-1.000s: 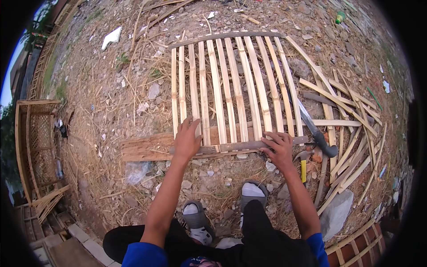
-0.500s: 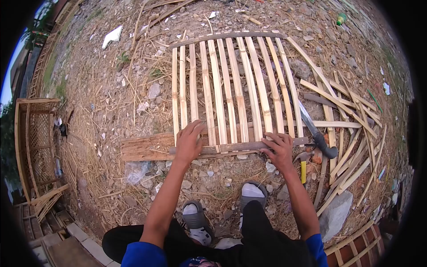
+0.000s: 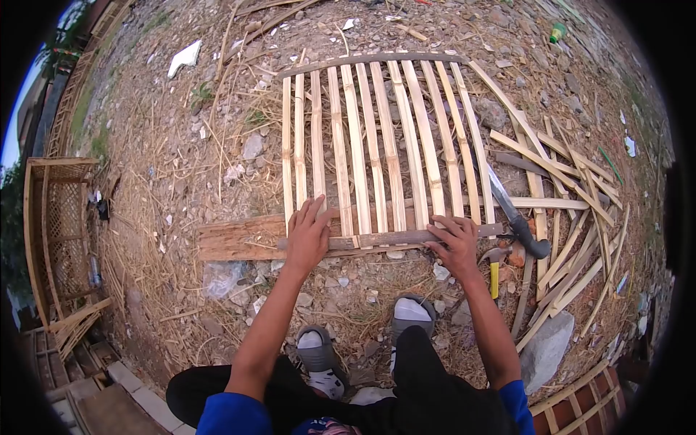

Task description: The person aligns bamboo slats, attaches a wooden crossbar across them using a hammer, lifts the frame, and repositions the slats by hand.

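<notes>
A flat panel of pale split-bamboo slats (image 3: 360, 145) lies on the ground in front of me, with gaps between the slats. A dark far crosspiece (image 3: 370, 59) runs along their far ends, and a near crosspiece (image 3: 391, 238) along their near ends. My left hand (image 3: 308, 235) holds the left part of the near crosspiece, its fingers reaching over onto the slat ends. Toward the other end, my right hand (image 3: 457, 245) grips the same crosspiece, fingers over it and thumb on the near side. A weathered board (image 3: 232, 239) lies under the near ends.
Right of the panel lie a dark-handled saw (image 3: 511, 206), a hammer with a yellow handle (image 3: 494, 279) and a heap of loose slats (image 3: 573, 239). A grey rock (image 3: 547, 351) sits near my right arm. A lattice-sided wooden frame (image 3: 65, 239) stands far left.
My left hand has shifted very slightly on the near crosspiece. The right hand and the panel look almost the same.
</notes>
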The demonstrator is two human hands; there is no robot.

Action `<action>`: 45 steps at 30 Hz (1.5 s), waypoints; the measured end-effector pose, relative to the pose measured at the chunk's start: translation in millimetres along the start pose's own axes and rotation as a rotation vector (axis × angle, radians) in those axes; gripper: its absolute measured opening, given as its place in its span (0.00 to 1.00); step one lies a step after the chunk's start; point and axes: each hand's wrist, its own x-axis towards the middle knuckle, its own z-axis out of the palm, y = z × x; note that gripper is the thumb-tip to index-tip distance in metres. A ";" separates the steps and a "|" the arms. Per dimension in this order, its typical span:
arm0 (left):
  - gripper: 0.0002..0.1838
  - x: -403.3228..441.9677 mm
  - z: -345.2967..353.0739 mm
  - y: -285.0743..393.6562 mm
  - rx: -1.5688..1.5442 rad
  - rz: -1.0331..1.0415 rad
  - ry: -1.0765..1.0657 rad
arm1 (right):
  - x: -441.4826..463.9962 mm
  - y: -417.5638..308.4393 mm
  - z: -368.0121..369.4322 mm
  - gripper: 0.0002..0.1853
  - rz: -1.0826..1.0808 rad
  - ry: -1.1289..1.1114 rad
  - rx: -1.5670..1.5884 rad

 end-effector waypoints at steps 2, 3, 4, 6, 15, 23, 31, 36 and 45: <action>0.20 -1.1 1.7 3.2 0.063 0.011 -0.031 | 0.9 -2.2 0.3 0.21 0.010 -0.003 0.003; 0.21 -1.1 -0.2 4.9 0.094 0.011 -0.048 | 1.5 -2.6 0.0 0.21 0.010 -0.004 0.003; 0.22 -2.2 -1.6 7.2 0.122 0.011 -0.066 | 1.7 -2.6 -0.6 0.21 0.012 -0.006 0.001; 0.25 -3.4 -2.4 10.5 0.159 0.010 -0.091 | 1.1 -2.2 -0.8 0.21 0.014 -0.005 0.002; 0.41 -6.7 0.1 16.5 0.265 0.061 -0.158 | 1.8 -2.7 -2.0 0.22 -0.003 -0.002 -0.008; 0.41 0.0 -3.7 15.5 0.274 0.191 -0.205 | 1.6 -2.2 -1.5 0.22 -0.004 0.003 -0.007; 0.46 0.3 -6.8 13.3 0.244 0.167 -0.240 | 2.3 -3.7 -2.1 0.22 0.003 0.006 0.004; 0.49 -1.3 -3.7 6.3 0.237 0.142 -0.266 | 1.3 -2.1 -1.2 0.23 -0.012 0.003 -0.011; 0.41 -6.1 9.2 -0.3 0.220 0.133 -0.155 | 1.2 -6.4 -2.9 0.22 -0.005 -0.004 -0.033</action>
